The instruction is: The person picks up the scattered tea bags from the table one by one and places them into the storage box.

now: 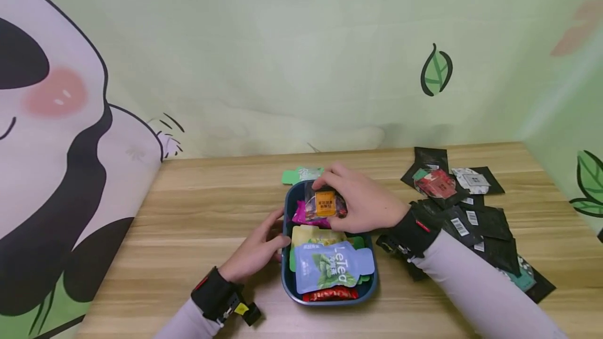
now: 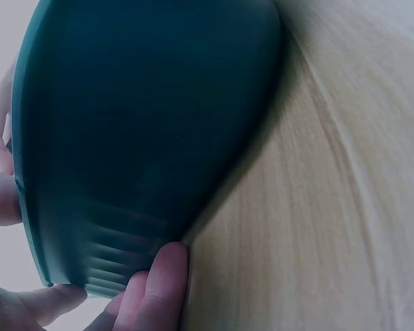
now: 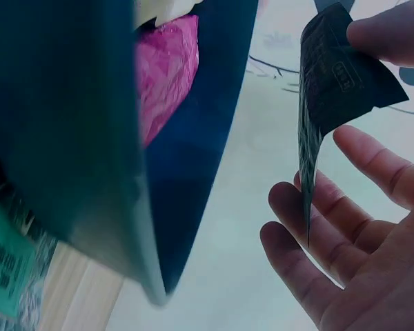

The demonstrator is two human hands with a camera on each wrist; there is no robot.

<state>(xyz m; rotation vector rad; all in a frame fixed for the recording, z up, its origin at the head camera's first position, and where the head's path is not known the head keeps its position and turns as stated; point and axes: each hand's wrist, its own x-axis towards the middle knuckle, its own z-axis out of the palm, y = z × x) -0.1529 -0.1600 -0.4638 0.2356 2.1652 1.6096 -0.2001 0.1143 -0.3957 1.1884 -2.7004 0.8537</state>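
A dark sachet with an orange label (image 1: 325,204) is pinched in my right hand (image 1: 365,200), over the far end of a dark blue plastic bin (image 1: 286,276). In the right wrist view the sachet's dark back (image 3: 338,76) shows, bent, between thumb and fingers. My left hand (image 1: 252,250) rests against the bin's left side, its fingertips (image 2: 167,265) touching the outer wall near the table. Inside the bin lie a magenta packet (image 1: 301,213), a yellow pouch (image 1: 306,234), a pale blue LeTea pouch (image 1: 325,268) and a red packet (image 1: 332,294).
Several black sachets (image 1: 492,224) lie overlapping to the right of the bin, some with barcodes up. Among them is one with a red label (image 1: 435,183). A green pouch (image 1: 293,177) shows behind the bin. A printed cloth wall (image 1: 282,77) rises behind the wooden table (image 1: 198,198).
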